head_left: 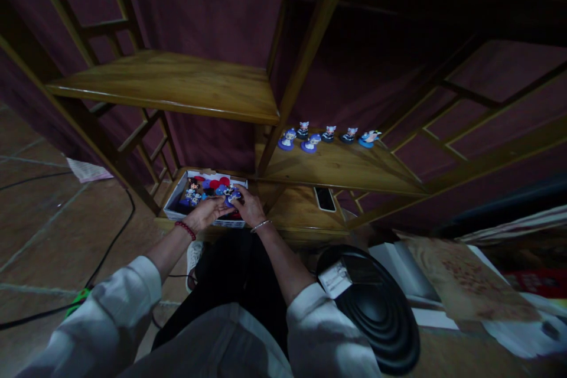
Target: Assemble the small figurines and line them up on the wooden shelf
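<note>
Pinching the small figure in my right hand, I have thumb and fingers closed on it just above the right part of the box. My left hand reaches over the box's front rim, its fingers touching the figure from the left; whether they grip or only steady it, I cannot tell. Beneath and beside my fingers, red pieces and more toys crowd the box, whose back rim shows beyond.

The upper shelf juts out above the box, its front edge higher than my knuckles, leaving a gap between. To my right, a slanting post parts this bay from the raised shelf. Six figurines stand there toward the back, with a stretch of wood between them and the front edge. Lower down, the phone lies near the edge of the bottom board, well apart from my right wrist. Beside my right elbow sits a black disc.
</note>
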The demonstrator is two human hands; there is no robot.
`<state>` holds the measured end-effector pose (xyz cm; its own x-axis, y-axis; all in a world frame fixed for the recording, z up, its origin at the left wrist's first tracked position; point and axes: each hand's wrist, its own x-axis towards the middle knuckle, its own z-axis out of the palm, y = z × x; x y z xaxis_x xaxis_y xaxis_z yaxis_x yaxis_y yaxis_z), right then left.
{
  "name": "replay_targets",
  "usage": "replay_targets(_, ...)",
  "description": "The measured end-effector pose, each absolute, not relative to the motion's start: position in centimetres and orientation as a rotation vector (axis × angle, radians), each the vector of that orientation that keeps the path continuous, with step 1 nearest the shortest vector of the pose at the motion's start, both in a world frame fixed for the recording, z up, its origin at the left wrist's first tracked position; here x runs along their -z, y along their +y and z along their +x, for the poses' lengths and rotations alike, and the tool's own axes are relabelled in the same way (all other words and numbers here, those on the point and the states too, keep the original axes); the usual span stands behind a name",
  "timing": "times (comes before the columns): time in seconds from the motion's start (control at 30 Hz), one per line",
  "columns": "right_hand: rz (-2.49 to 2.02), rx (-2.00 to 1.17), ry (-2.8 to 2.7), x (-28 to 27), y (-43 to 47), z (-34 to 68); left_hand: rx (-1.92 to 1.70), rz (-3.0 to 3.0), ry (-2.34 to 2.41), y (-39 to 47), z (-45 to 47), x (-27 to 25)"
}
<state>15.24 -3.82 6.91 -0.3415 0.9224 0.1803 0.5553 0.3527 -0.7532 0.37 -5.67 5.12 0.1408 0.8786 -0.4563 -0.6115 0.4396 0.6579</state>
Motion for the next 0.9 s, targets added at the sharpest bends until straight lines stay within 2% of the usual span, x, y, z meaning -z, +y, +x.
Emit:
replay_targets(0.33,-1.351,-0.869,-1.835,-5.6,-3.3,14.9,-1.124,0.316,0.916,-5.4,0.5,-5.4)
replay_targets(0.9,-1.383,-0.877,-1.863,-5.8,-3.2,15.1,-1.05,0.444,0.823,-6.1,0.1,-5.3)
